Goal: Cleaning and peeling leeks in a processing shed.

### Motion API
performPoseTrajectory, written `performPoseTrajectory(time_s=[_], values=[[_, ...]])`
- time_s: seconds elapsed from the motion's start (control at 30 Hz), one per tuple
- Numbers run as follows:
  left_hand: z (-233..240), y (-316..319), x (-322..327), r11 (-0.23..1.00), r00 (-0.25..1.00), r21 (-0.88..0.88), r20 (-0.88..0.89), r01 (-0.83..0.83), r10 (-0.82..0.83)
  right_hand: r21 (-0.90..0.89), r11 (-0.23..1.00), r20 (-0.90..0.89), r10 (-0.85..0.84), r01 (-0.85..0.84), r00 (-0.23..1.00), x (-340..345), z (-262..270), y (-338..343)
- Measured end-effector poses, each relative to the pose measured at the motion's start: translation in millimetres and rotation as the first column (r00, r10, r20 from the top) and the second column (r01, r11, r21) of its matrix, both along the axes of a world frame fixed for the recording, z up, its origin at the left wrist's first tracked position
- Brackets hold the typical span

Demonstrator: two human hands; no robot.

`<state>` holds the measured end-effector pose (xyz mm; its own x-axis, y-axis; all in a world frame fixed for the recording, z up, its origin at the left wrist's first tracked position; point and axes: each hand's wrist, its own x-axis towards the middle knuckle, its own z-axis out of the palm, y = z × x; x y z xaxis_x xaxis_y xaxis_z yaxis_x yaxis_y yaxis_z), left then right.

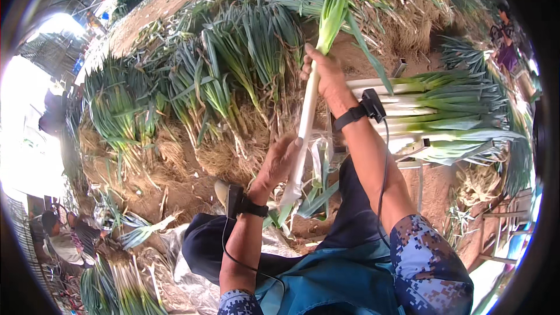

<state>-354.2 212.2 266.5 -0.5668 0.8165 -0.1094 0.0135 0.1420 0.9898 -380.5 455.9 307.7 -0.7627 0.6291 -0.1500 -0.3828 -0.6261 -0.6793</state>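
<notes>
A long green onion (309, 100) with a clean white stalk slants across the view in front of me. My right hand (324, 70) is closed around its upper stalk, just below where the green leaves (333, 17) begin. Lower down, my left hand (280, 161) holds the white stalk, with the thumb lying along it. A pale, loose strip of skin (291, 193) hangs at the lower end. Below the stalk, stripped leaves and skins (321, 183) lie between my knees. To the right, a row of cleaned green onions (437, 105) rests on a metal-framed stand (411, 151).
Unpeeled green onions (245, 52) with dry roots (214, 157) lie in bundles along the dirt floor. Another heap (407, 17) is beyond them. Plastic sheeting (183, 262) lies by my left leg. One person (65, 240) is at lower left, another (505, 39) at far right.
</notes>
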Motion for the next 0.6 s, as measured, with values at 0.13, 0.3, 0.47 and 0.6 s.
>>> performPoseTrajectory(time_s=[0.13,0.3,0.47,0.6], values=[[3.6,-14.9,22.1,0.998,0.998,0.009,-0.022,-0.066,0.066,-0.137,0.980,-0.069,0.135,-0.143,0.988,-3.0,-13.1,30.4],[-17.9,-44.5,28.7,0.968,0.916,0.030,-0.316,-0.250,0.246,-0.150,0.954,-0.170,0.234,-0.260,0.957,-14.5,-21.6,40.0],[-37.9,-94.3,34.1,0.943,0.865,-0.105,-0.441,-0.316,0.241,-0.069,0.967,-0.201,0.227,-0.244,0.953,-18.7,-21.2,22.7],[-26.3,-102.1,13.4,0.962,0.954,-0.019,-0.132,-0.274,0.269,-0.056,0.981,-0.172,0.173,-0.185,0.970,-14.5,-15.9,34.2]])
